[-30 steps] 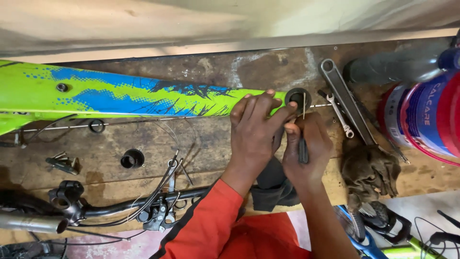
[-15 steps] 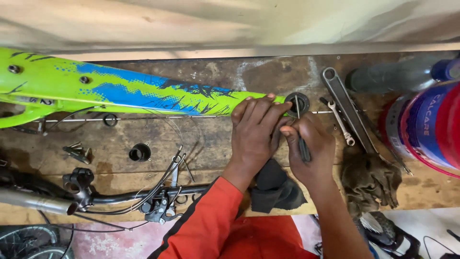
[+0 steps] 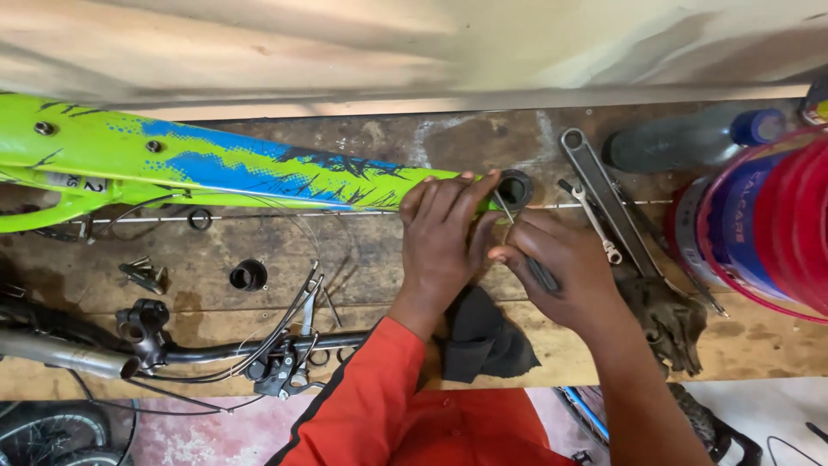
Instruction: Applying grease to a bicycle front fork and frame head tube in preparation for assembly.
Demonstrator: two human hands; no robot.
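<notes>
Wooden desk (image 3: pixel 371 259) bearing a green-and-blue bicycle frame (image 3: pixel 216 168) lying lengthwise. Left hand (image 3: pixel 444 233), fingers pressed together, wraps the frame's narrow end beside its black ring-shaped opening (image 3: pixel 516 188). Right hand (image 3: pixel 569 267), fingers pinching a thin metal tool (image 3: pixel 522 246), angles the tip to that opening, just right of the left fingertips.

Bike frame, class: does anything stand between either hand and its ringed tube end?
Nothing visible does. The left hand already lies on the bike frame beside the ring, and the right hand holds a thin tool whose tip reaches it.
</notes>
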